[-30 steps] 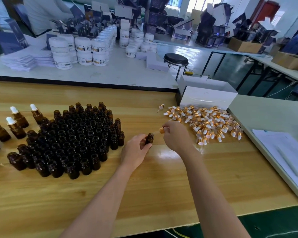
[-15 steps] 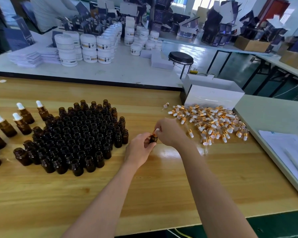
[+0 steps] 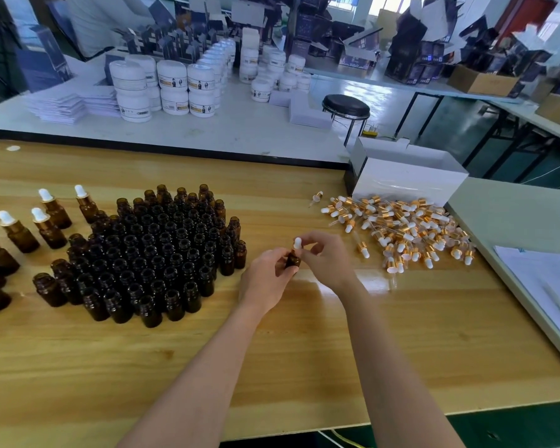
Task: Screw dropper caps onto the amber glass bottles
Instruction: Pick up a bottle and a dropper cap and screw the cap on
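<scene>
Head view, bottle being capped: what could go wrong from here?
1. The right hand pinches the dropper cap on the amber bottle gripped by the left hand. If the cap starts tilted, it may cross-thread.
2. The left hand works right beside the packed open bottles. A sideways knock could topple several.
3. The loose caps lie in a tangled pile, so their pipettes might snag on the next pick.

open bottles (image 3: 149,253) cluster left on my tabletop (image 3: 272,367), capped bottles (image 3: 46,221) further left, dropper caps (image 3: 401,227) right, box (image 3: 404,182) behind them.
</scene>
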